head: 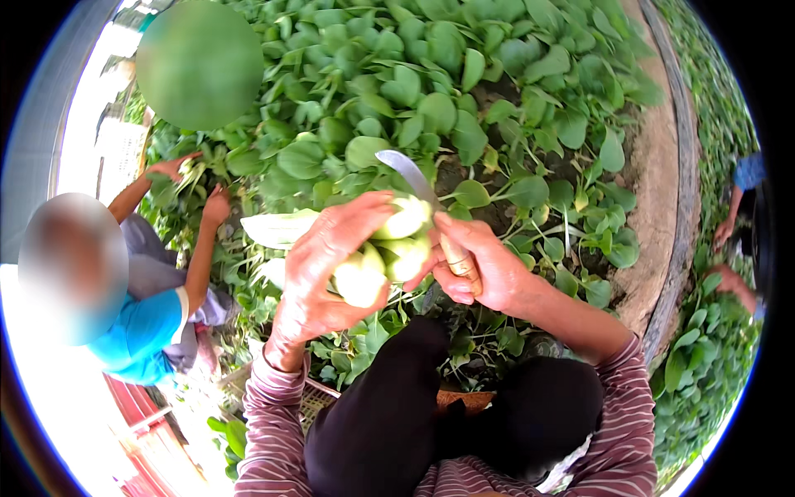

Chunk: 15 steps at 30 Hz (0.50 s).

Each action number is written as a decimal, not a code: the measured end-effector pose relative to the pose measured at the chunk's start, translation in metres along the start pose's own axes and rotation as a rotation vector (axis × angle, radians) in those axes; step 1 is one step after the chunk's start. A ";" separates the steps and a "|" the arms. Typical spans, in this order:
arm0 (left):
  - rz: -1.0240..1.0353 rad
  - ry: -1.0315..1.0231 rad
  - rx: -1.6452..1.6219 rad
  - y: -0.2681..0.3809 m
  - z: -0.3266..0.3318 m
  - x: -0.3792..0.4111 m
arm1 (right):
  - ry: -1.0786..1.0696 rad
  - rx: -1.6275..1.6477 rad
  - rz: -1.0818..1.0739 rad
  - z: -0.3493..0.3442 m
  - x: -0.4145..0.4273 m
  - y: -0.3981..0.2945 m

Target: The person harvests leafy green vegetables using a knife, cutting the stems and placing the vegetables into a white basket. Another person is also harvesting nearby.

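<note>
My left hand [326, 267] is wrapped around a bunch of leafy greens [407, 258], with the pale, thick stem bases facing right and a leaf sticking out to the left. In my right hand [487, 264] is a knife [407, 169] with a curved blade. Its light handle [459, 264] sits in my fist, and the blade points up and left past the top of the bunch. The blade lies close to the upper stem base; whether it touches cannot be told. Both hands are above the low plants, in front of my knees.
Dense leafy green plants [428, 81] fill the bed ahead. A soil path [646, 186] and a dark edging strip [677, 180] run along the right. A person in a blue shirt [143, 323] reaches into plants at left; another person's hand [723, 233] is at far right. Red crates [149, 435] stand lower left.
</note>
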<state>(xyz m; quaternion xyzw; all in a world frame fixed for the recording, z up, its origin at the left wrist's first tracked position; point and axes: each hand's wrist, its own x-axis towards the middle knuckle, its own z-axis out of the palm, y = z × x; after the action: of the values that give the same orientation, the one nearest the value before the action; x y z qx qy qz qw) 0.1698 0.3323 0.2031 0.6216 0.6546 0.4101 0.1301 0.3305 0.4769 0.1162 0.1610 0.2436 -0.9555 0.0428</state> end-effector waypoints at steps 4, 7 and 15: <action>0.262 0.173 0.236 0.060 -0.041 -0.012 | -0.122 -0.076 0.114 0.070 -0.012 -0.028; 0.447 0.334 0.415 0.090 -0.075 -0.046 | -0.253 -0.095 0.203 0.132 -0.020 -0.033; 0.622 0.693 0.585 0.198 -0.087 -0.149 | -0.381 -0.236 0.208 0.224 -0.056 0.024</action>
<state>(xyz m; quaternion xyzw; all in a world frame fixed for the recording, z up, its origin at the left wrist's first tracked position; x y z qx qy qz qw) 0.2792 0.1412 0.3461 0.6247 0.5312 0.4106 -0.3987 0.3233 0.3482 0.3097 -0.0041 0.3230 -0.9240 0.2045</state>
